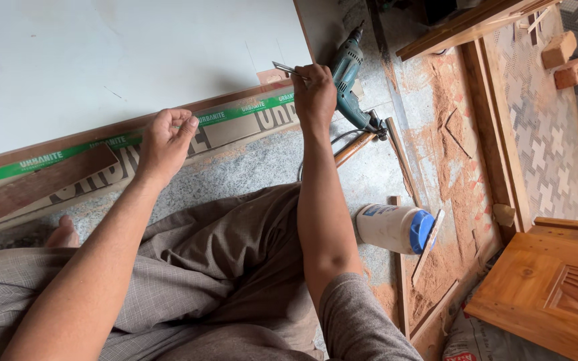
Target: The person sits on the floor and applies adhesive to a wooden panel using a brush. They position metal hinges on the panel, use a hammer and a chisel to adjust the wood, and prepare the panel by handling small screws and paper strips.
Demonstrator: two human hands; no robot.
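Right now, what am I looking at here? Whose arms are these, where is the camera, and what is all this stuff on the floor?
There is no machine: a person sits on a stone floor, and the single picture comes from a camera worn on their head, looking down over their own lap and arms. The right hand grips a thin, flat metal tool at the edge of a long wooden board covered with green and brown tape. The left hand rests loosely curled on the same board and seems to hold nothing. Beside the right hand lies a teal electric drill. Nearer the knee a white bottle with a blue cap lies on its side, amid reddish sawdust and wooden strips.
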